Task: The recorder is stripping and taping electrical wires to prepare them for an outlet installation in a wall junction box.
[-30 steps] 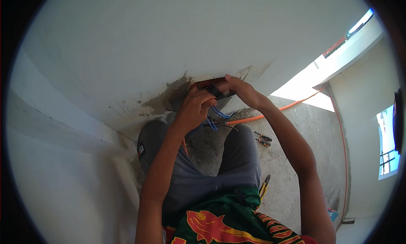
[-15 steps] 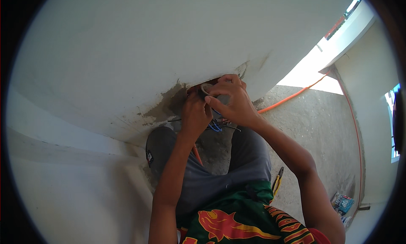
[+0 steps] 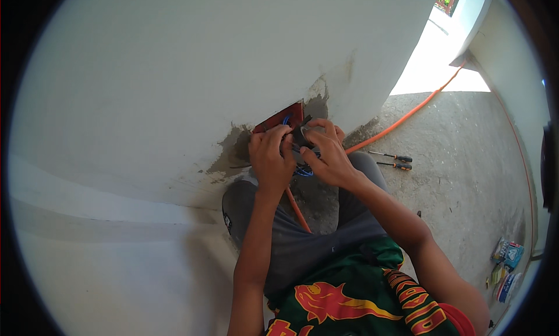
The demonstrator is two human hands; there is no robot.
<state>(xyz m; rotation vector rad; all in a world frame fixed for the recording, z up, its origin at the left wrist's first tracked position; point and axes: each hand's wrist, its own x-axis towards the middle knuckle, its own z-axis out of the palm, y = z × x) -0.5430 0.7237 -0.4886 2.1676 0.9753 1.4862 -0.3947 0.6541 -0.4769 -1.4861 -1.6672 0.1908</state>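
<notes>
A red electrical box [image 3: 278,119] sits recessed in the wall, with rough grey mortar around it. Blue and dark wires [image 3: 303,171] come out of it and hang under my hands. My left hand [image 3: 271,155] is closed at the front of the box, its thumb and fingers pinching the wires; the exact grip is partly hidden. Just to its right, my right hand [image 3: 332,155] grips a roll of black electrical tape [image 3: 301,137] against the wires, and a short dark strip sticks up from the roll.
An orange conduit [image 3: 407,116] crosses the concrete floor toward the bright doorway. Two screwdrivers [image 3: 397,165] lie right of my knee. Small coloured packages [image 3: 508,253] rest by the right wall. Another orange conduit [image 3: 297,209] runs between my legs.
My right hand and the tape roll have moved away from the opening, showing more of the red box. The view has shifted: the screwdrivers now show, and the yellow-handled pliers no longer do.
</notes>
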